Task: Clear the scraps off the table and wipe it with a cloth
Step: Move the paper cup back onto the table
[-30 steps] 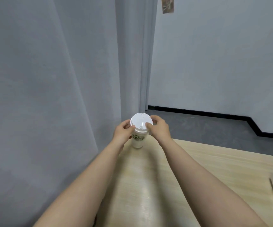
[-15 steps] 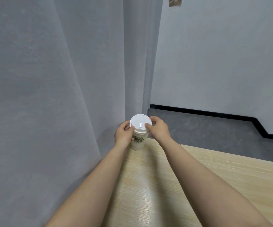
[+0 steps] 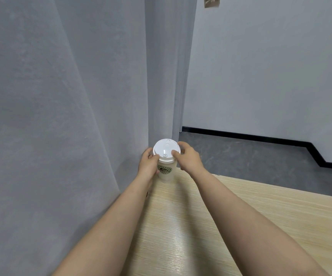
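A white paper cup [image 3: 166, 172] with a green round logo and a white plastic lid [image 3: 166, 149] stands upright at the far left corner of the light wooden table [image 3: 231, 216]. My left hand [image 3: 148, 163] grips the cup's left side just below the lid. My right hand [image 3: 188, 157] holds the lid's right rim, thumb on top of the lid and fingers curled behind it. No scraps or cloth are in view.
A grey curtain [image 3: 61, 116] hangs right along the table's left edge, touching the corner by the cup. Beyond the table's far edge lie grey floor [image 3: 250, 156] and a pale wall with a black skirting board [image 3: 260, 137].
Both hands stay on the cup at the table corner. The view has shifted slightly right and down; the cup sits in the same spot.
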Demonstrator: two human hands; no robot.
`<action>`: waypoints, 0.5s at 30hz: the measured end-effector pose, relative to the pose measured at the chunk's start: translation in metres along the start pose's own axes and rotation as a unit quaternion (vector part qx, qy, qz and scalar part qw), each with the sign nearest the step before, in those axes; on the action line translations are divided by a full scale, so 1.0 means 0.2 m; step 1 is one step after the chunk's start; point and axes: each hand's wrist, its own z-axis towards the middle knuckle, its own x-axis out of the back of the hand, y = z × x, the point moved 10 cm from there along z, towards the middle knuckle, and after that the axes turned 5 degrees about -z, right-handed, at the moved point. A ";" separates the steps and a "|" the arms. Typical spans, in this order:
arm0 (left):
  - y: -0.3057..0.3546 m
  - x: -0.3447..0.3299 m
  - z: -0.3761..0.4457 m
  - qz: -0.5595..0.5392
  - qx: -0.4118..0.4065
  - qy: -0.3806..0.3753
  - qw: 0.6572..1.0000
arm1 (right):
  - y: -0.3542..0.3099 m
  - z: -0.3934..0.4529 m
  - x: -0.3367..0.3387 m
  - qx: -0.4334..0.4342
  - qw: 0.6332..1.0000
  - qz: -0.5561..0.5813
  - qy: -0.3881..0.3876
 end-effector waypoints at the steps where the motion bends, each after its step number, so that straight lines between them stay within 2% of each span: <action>1: 0.00 0.00 -0.01 0.003 -0.001 0.003 1.000 | 0.00 0.00 0.00 -0.001 1.000 -0.002 -0.001; 6: 0.01 0.01 -0.10 0.010 -0.011 0.014 1.000 | 0.05 -0.06 0.06 -0.004 1.000 -0.002 0.005; 10: -0.06 0.04 -0.19 0.062 -0.017 0.044 0.997 | 0.12 -0.19 0.17 -0.009 1.000 0.004 0.016; 15: -0.11 -0.07 -0.42 0.102 -0.069 0.041 0.992 | 0.28 -0.43 0.39 -0.006 0.998 0.024 0.054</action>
